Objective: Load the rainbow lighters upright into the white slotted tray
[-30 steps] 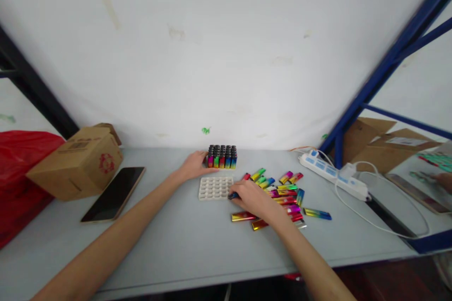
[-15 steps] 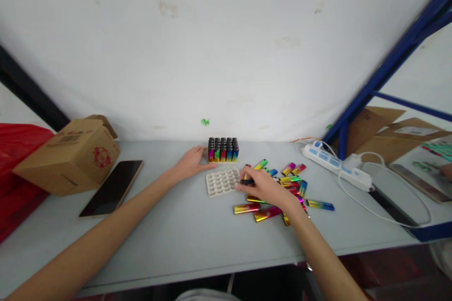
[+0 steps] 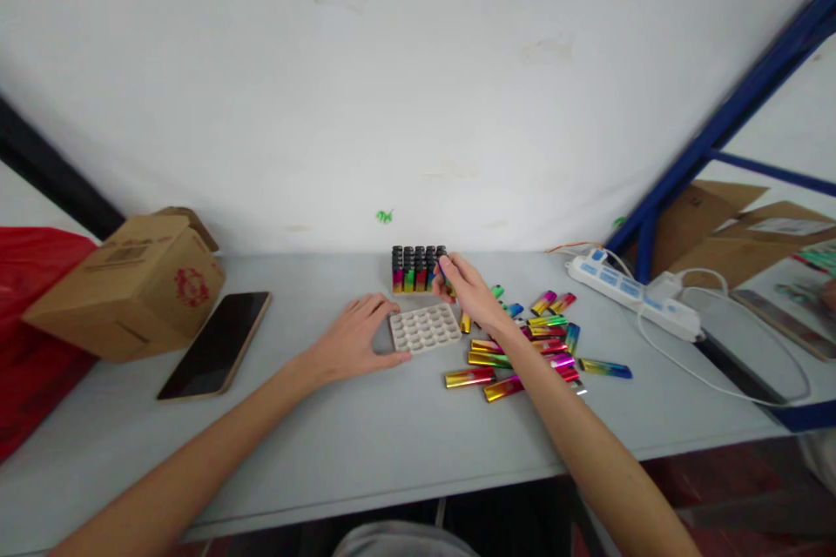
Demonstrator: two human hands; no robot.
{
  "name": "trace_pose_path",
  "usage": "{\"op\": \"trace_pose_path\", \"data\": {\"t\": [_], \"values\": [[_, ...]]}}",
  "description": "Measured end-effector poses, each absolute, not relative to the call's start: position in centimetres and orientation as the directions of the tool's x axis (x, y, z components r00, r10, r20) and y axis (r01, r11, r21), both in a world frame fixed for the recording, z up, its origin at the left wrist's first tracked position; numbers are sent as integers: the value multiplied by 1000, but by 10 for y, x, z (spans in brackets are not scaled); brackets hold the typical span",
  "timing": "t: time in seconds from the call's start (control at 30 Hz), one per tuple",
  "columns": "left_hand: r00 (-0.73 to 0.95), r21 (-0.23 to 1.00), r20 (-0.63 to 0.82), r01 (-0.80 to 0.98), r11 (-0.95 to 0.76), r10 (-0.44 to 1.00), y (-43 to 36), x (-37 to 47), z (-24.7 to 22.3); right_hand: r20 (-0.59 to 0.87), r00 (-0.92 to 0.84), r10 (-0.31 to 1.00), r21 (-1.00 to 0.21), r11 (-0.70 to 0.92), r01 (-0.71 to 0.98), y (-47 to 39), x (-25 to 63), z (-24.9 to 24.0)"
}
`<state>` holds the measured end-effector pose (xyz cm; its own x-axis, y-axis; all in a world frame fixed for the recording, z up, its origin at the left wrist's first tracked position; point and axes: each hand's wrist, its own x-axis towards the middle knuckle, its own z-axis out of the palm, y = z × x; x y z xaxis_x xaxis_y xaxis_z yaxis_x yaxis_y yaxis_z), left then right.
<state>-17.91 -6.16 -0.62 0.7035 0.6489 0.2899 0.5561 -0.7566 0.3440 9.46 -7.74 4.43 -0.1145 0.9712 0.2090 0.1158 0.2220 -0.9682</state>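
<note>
My left hand is at the left side of a pale tray with rows of round-ended hollows. Its thumb and fingers are spread near the tray's left corners; whether they press on it I cannot tell. My right hand is closed on a lighter, mostly hidden by the fingers, above the tray's far right corner. Just behind the tray stands a block of upright lighters with black tops and colourful bodies. Loose metallic-coloured lighters lie in a heap to the right, partly under my right forearm.
A cardboard box and a dark-screened tablet or phone are on the left, beside a red bag. On the right lies a white power strip with cables. A blue frame and opened cartons stand beyond.
My left hand has moved from the standing lighters to the tray's left side. My right hand has gone from the tray's right edge up towards the standing block, holding a lighter. The view shifted slightly.
</note>
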Motion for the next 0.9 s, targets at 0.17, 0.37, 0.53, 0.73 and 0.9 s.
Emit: {"op": "trace_pose_path", "data": {"t": [0.17, 0.37, 0.53, 0.73, 0.9], "values": [[682, 318, 272, 602, -733, 679, -62, -179, -7, 49, -140, 989, -998, 44, -43, -83, 82, 28], [689, 387, 266, 564, -729, 674, -61, -177, -6, -46, -165, 985, -989, -69, -133, -89, 77, 20], [676, 399, 292, 557, -729, 676, -60, -179, -10, -74, -163, 984, -989, -94, -118, -92, 77, 28], [676, 388, 288, 565, -728, 678, -61, -179, -12, -212, -94, 973, -975, -217, -49, -94, 76, 27], [674, 430, 320, 523, -736, 666, -61, -178, -14, -216, -4, 976, -976, -216, 25, -95, 70, 20]]}}
